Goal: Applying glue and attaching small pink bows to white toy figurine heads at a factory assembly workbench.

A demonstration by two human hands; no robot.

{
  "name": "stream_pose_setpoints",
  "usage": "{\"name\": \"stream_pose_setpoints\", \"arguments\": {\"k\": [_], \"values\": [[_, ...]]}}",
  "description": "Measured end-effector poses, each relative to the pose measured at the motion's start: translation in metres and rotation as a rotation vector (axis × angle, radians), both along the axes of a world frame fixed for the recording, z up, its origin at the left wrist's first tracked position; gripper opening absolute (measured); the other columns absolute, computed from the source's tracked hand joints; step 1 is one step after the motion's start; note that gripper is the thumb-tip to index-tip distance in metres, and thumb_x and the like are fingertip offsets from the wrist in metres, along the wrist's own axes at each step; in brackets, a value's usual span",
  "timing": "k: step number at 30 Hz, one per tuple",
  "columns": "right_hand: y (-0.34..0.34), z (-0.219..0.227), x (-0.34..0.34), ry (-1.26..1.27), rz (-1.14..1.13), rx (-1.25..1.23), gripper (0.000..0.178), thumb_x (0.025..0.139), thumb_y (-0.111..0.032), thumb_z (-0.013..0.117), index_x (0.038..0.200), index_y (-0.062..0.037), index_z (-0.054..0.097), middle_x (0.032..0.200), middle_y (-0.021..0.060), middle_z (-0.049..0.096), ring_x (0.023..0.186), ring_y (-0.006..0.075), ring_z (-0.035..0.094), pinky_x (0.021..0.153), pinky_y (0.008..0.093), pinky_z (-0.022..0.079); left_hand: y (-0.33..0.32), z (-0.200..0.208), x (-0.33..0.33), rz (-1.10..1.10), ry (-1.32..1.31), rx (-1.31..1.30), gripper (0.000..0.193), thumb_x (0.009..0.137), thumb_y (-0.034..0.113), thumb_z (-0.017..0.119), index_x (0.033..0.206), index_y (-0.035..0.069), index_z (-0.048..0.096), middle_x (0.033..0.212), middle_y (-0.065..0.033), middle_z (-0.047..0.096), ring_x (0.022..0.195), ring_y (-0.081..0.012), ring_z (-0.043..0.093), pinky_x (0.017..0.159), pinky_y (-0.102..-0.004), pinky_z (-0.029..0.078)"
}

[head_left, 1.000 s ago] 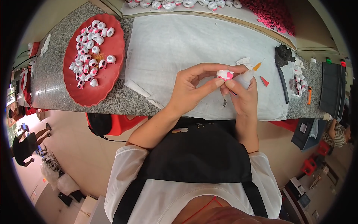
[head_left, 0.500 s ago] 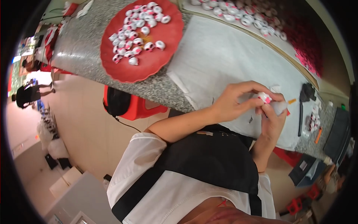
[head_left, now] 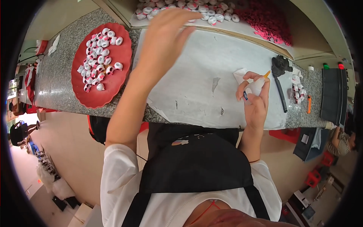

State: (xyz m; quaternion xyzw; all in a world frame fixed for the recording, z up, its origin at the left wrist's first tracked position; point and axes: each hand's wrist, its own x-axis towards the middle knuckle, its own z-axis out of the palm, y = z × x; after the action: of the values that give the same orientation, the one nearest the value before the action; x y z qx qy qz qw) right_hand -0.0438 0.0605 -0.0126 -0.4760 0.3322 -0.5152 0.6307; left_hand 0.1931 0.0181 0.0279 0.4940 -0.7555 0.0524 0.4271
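My right hand (head_left: 256, 106): fingers closed round a small clear plastic glue bottle with an orange nozzle (head_left: 256, 85), held just above the white paper sheet (head_left: 196, 75) on the grey speckled stone desk (head_left: 60, 81). My left hand (head_left: 166, 30): blurred, fingers spread, holding nothing I can see, stretched towards the far row of small white-and-pink pieces (head_left: 181, 7). To the left: round red tray (head_left: 113, 89) holding more such pieces.

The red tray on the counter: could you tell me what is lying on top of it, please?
On the red tray lies a loose pile of small white and pink pieces, mostly in its far half. The near half is bare red. Anything beneath the pile is covered.
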Motion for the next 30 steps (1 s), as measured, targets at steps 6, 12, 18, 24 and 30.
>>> {"name": "stream_pose_setpoints", "arguments": {"k": [6, 12, 18, 24, 30], "values": [[0.011, 0.008, -0.011, -0.018, -0.048, 0.000, 0.031, 0.066, -0.008, 0.045, 0.095, -0.0023, 0.035, 0.097, 0.0142, 0.040, 0.073, 0.0226, 0.049, 0.056, 0.0337, 0.041, -0.114, -0.057, -0.070, -0.103, -0.395, 0.008, 0.026, 0.069, 0.008, 0.049, 0.093, 0.011, 0.056, 0.093, -0.0076, 0.054, 0.088, -0.0231, 0.049, 0.076, -0.0326, 0.038], [0.015, 0.006, -0.031, 0.021, -0.080, 0.057, 0.034, 0.074, -0.009, 0.045, 0.106, 0.0008, 0.036, 0.100, 0.0131, 0.041, 0.081, 0.0227, 0.049, 0.060, 0.0325, 0.046, -0.090, -0.035, -0.077, -0.081, -0.088, 0.102, 0.023, 0.070, 0.008, 0.050, 0.092, 0.010, 0.056, 0.089, -0.0043, 0.055, 0.079, -0.0188, 0.051, 0.069, -0.0298, 0.040], [0.008, 0.011, -0.024, 0.041, -0.195, -0.037, 0.041, 0.073, -0.005, 0.049, 0.112, 0.0031, 0.039, 0.102, 0.0146, 0.045, 0.079, 0.0225, 0.052, 0.059, 0.0311, 0.048, 0.015, -0.023, -0.063, -0.409, 1.148, 0.742, 0.016, 0.075, 0.002, 0.051, 0.091, 0.002, 0.052, 0.087, -0.0067, 0.055, 0.074, -0.0129, 0.056, 0.067, -0.0237, 0.043], [-0.001, 0.019, 0.000, -0.338, -0.256, -0.041, 0.026, 0.067, -0.006, 0.059, 0.087, -0.0019, 0.043, 0.087, 0.0093, 0.045, 0.070, 0.0130, 0.046, 0.061, 0.0239, 0.040, 0.063, -0.047, -0.060, -0.484, 1.510, 0.785, 0.028, 0.074, 0.000, 0.052, 0.100, 0.003, 0.043, 0.098, -0.0094, 0.052, 0.084, -0.0155, 0.053, 0.075, -0.0296, 0.043], [0.008, 0.020, 0.010, 0.036, -0.322, -0.410, 0.032, 0.070, -0.016, 0.062, 0.092, -0.0035, 0.043, 0.086, 0.0096, 0.042, 0.076, 0.0166, 0.044, 0.068, 0.0274, 0.039, 0.071, -0.055, -0.059, -0.468, 1.542, 0.698, 0.035, 0.072, -0.002, 0.054, 0.105, 0.000, 0.042, 0.100, -0.0115, 0.051, 0.093, -0.0171, 0.050, 0.081, -0.0329, 0.043]]}}
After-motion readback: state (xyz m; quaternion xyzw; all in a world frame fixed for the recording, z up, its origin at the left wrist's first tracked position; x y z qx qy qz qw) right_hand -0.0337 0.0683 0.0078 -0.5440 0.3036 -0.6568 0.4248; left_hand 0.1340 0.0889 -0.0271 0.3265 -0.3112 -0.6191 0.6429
